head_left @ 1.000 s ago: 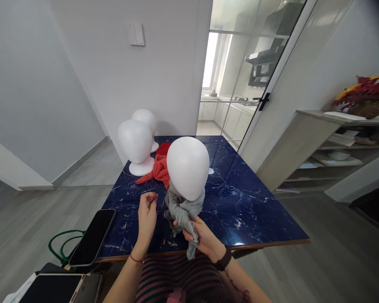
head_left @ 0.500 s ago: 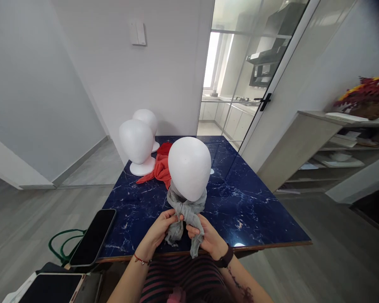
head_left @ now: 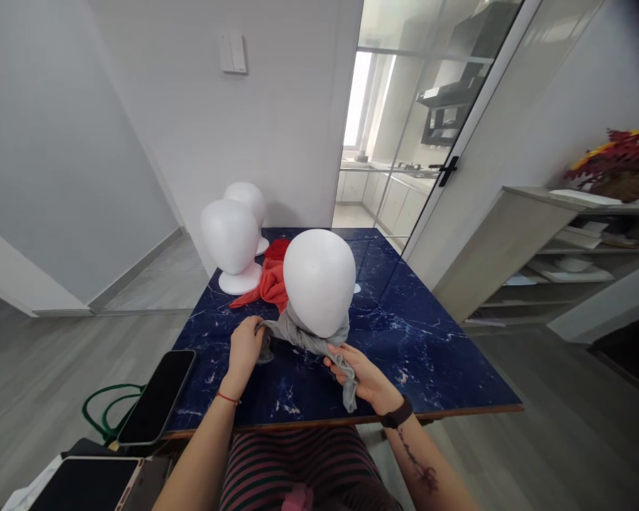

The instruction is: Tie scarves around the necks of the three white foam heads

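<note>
A white foam mannequin head [head_left: 319,280] stands near the front of the blue table, with a grey scarf [head_left: 301,335] wrapped around its neck. My left hand [head_left: 246,345] is closed on one end of the scarf, out to the left of the head. Just below the head's chin on the right, my right hand [head_left: 359,372] grips the other end, whose tip hangs down past the fingers. The two ends cross in front of the neck. The neck itself is hidden by the scarf.
Behind on the left stand two more white foam heads, the nearer one [head_left: 230,238] and the farther one [head_left: 246,199]. A red cloth [head_left: 272,282] lies beside them on the marbled table [head_left: 420,355]. A phone [head_left: 158,396] rests at the left front corner.
The knot in front of the neck has come loose. My left hand has pulled its scarf end up and left, and my right hand has shifted slightly right with the other end.
</note>
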The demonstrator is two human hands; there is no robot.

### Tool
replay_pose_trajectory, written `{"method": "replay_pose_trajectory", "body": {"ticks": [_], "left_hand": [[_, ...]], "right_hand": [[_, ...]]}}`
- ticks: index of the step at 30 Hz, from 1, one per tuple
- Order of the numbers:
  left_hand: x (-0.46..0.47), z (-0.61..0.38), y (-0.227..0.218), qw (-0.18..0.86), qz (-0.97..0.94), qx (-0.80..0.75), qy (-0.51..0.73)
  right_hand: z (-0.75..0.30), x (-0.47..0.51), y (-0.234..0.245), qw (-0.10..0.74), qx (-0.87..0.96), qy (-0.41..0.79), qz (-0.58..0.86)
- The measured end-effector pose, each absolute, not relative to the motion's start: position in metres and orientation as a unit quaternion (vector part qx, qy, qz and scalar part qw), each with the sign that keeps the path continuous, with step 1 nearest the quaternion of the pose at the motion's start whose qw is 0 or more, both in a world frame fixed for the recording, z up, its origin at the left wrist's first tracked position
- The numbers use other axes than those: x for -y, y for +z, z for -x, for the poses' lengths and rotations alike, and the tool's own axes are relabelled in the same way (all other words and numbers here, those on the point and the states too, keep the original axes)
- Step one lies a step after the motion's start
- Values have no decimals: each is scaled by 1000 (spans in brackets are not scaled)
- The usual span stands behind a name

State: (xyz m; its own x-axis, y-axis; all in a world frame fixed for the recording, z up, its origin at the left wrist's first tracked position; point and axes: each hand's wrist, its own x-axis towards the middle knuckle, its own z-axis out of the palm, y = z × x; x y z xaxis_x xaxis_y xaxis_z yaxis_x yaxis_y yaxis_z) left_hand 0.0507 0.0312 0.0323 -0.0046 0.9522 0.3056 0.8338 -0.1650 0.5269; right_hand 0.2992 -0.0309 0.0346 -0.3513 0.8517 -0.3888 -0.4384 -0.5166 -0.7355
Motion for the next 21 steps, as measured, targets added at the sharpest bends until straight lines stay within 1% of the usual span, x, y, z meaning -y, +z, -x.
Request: {"method": "replay_pose_trajectory", "body": {"ticks": [4,7,9,11,12,15,17,19,21], "left_hand": [[-42,-46,30,71,-653,-684,317],[-43,-38,31,55,-606,-730,311],[-39,-36,34,66,-593,-748,291],[-30,-38,38,114,-618,-732,262],[-23,-42,41,158,-643,-706,251],[0,-61,48,334,-734,-547,226],[15,-80,51,415,-774,-435,199],[26,-98,51,436,-792,-391,174],[34,-111,51,426,-797,-394,168]], "right_hand": [[-317,28,38,455,278,741,408],[-326,26,42,483,324,681,445],[-325,26,43,499,353,640,466],[-318,28,40,505,367,626,466],[-313,29,37,503,371,632,459],[-295,35,26,492,375,657,431],[-285,38,19,487,373,672,415],[-280,40,14,488,367,681,404],[-280,40,10,492,360,683,403]]}}
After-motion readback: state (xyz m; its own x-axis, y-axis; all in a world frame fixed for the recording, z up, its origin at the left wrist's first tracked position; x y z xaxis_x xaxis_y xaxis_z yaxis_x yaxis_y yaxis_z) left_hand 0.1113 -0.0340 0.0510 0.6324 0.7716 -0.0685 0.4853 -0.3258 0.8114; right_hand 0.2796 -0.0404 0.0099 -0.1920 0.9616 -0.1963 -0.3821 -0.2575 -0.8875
